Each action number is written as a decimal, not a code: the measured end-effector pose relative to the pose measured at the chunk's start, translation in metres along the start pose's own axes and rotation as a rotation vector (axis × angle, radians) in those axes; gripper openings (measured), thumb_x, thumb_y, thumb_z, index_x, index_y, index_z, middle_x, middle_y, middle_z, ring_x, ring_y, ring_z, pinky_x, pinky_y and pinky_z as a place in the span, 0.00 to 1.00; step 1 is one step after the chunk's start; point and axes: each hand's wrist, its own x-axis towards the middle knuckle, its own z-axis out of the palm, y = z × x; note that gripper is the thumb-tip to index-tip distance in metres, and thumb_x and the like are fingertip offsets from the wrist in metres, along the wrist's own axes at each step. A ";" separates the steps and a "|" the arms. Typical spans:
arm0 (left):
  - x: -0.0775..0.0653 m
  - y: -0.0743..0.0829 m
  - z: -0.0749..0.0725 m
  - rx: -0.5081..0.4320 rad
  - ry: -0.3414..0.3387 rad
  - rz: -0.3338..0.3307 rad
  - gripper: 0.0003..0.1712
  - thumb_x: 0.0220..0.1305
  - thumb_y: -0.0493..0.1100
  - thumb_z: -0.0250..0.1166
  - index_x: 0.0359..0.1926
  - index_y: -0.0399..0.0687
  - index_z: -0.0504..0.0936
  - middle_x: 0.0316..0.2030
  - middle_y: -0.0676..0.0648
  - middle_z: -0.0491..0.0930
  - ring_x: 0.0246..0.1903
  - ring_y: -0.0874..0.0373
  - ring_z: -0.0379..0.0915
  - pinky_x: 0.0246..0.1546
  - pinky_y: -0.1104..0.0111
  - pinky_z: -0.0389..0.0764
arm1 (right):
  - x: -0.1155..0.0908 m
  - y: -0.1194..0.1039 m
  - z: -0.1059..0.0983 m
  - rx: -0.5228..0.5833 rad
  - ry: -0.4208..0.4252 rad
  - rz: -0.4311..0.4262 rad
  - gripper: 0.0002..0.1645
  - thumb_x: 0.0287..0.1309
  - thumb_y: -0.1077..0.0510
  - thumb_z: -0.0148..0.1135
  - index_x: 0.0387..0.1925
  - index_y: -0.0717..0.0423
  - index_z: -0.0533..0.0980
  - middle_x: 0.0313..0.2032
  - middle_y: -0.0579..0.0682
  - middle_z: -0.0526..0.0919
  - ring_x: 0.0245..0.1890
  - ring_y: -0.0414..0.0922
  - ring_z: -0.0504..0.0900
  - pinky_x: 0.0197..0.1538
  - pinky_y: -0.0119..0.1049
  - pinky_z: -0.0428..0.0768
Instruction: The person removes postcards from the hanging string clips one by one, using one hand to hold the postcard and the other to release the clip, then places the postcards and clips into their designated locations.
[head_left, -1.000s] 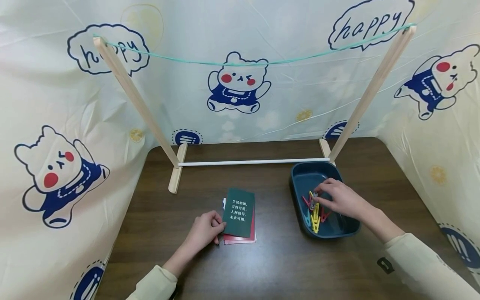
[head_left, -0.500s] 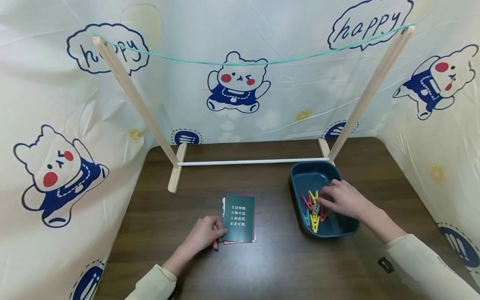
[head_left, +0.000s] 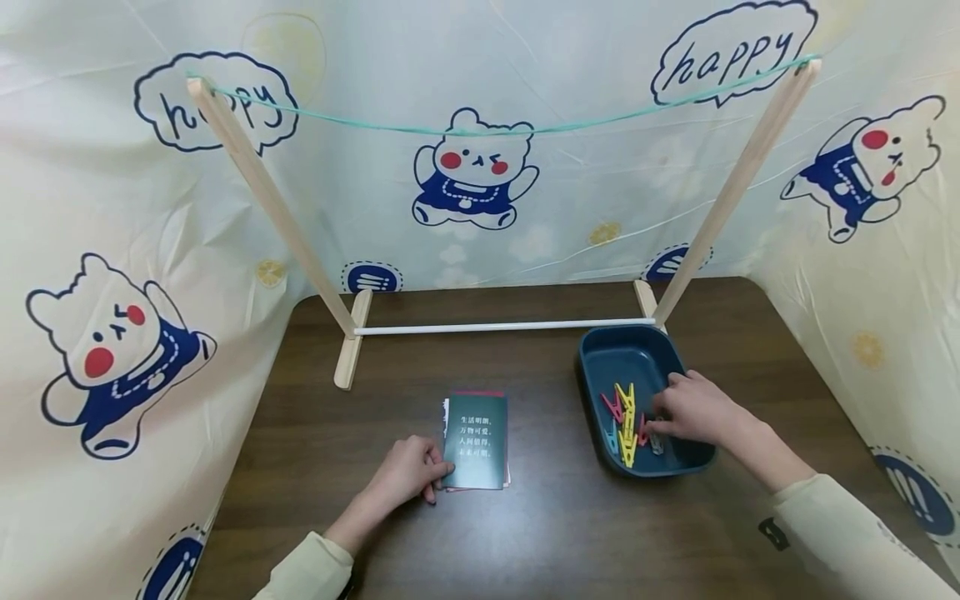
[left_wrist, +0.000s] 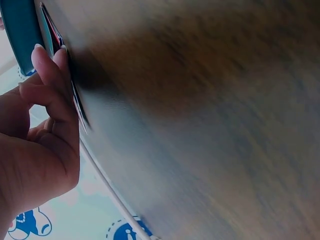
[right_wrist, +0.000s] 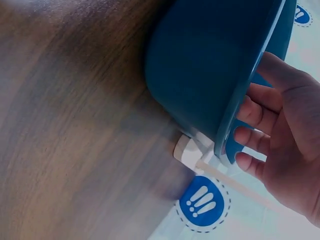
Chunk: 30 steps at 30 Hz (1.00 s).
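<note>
My left hand (head_left: pixel 408 468) pinches the left edge of a dark green card (head_left: pixel 476 442) with white writing, its thumb on top. Other cards show at the edges of this small stack on the table. In the left wrist view, the fingertips of my left hand (left_wrist: pixel 50 95) are at the cards' thin edges. My right hand (head_left: pixel 693 408) reaches into a dark blue box (head_left: pixel 618 354), fingers bent. Beside its thumb lie a red clothespin (head_left: pixel 642 430) and a clear one (head_left: pixel 657 445); I cannot tell whether it holds either. Yellow clothespins (head_left: pixel 627 425), a pink one (head_left: pixel 612 407) and a blue one (head_left: pixel 612 437) lie left of it.
Behind the cards stands a frame with two wooden posts (head_left: pixel 270 200) (head_left: pixel 738 192) and a white rod (head_left: pixel 502 327) low between them. A teal string (head_left: pixel 420 130) sags between the post tops. Patterned cloth (head_left: pixel 570 200) surrounds the wooden table (head_left: pixel 555 533).
The green card has slid toward me, into line with the stack. My right hand has moved right and nearer inside the box; the clear clothespin now lies right of the yellow ones.
</note>
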 end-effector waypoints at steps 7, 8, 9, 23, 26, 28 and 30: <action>0.000 0.004 0.001 -0.034 -0.018 -0.007 0.14 0.65 0.37 0.72 0.25 0.43 0.78 0.12 0.52 0.79 0.11 0.60 0.78 0.14 0.71 0.77 | -0.001 0.003 0.001 0.029 -0.012 0.042 0.24 0.59 0.36 0.73 0.37 0.52 0.89 0.23 0.39 0.80 0.28 0.41 0.67 0.33 0.36 0.64; 0.000 0.004 0.001 -0.042 -0.019 -0.006 0.14 0.65 0.36 0.72 0.25 0.42 0.78 0.12 0.52 0.79 0.11 0.60 0.78 0.14 0.70 0.78 | -0.001 0.002 0.002 0.034 -0.006 0.044 0.24 0.59 0.36 0.72 0.38 0.52 0.89 0.23 0.38 0.80 0.28 0.41 0.67 0.33 0.36 0.64; 0.000 0.004 0.002 -0.044 -0.021 -0.007 0.14 0.65 0.36 0.72 0.25 0.42 0.78 0.12 0.52 0.79 0.11 0.60 0.78 0.14 0.69 0.79 | -0.001 0.002 0.002 0.041 0.002 0.044 0.23 0.60 0.36 0.72 0.38 0.52 0.89 0.23 0.38 0.80 0.28 0.41 0.67 0.33 0.35 0.64; 0.001 0.002 0.005 -0.039 0.002 -0.019 0.16 0.66 0.37 0.72 0.23 0.43 0.77 0.13 0.50 0.79 0.11 0.60 0.78 0.15 0.68 0.80 | -0.001 -0.001 0.001 0.144 0.040 0.049 0.16 0.63 0.41 0.72 0.39 0.48 0.88 0.26 0.35 0.80 0.29 0.39 0.67 0.34 0.35 0.67; 0.000 0.001 0.007 -0.036 0.003 -0.018 0.16 0.66 0.37 0.72 0.23 0.44 0.77 0.13 0.51 0.79 0.12 0.59 0.78 0.15 0.69 0.79 | -0.001 -0.002 0.003 0.165 0.045 0.044 0.15 0.63 0.42 0.72 0.39 0.48 0.88 0.26 0.35 0.80 0.29 0.39 0.67 0.33 0.34 0.68; 0.000 0.001 0.008 -0.036 0.005 -0.013 0.16 0.66 0.37 0.72 0.23 0.44 0.77 0.13 0.51 0.79 0.12 0.59 0.78 0.15 0.70 0.79 | -0.001 -0.002 0.005 0.173 0.049 0.044 0.15 0.64 0.43 0.72 0.40 0.49 0.88 0.27 0.35 0.80 0.29 0.38 0.67 0.33 0.33 0.69; 0.000 0.000 0.009 -0.032 0.012 -0.005 0.16 0.65 0.37 0.72 0.23 0.44 0.76 0.13 0.50 0.79 0.11 0.59 0.78 0.14 0.70 0.79 | -0.001 -0.004 0.006 0.180 0.054 0.044 0.14 0.64 0.44 0.71 0.40 0.49 0.88 0.27 0.35 0.80 0.29 0.38 0.68 0.33 0.33 0.69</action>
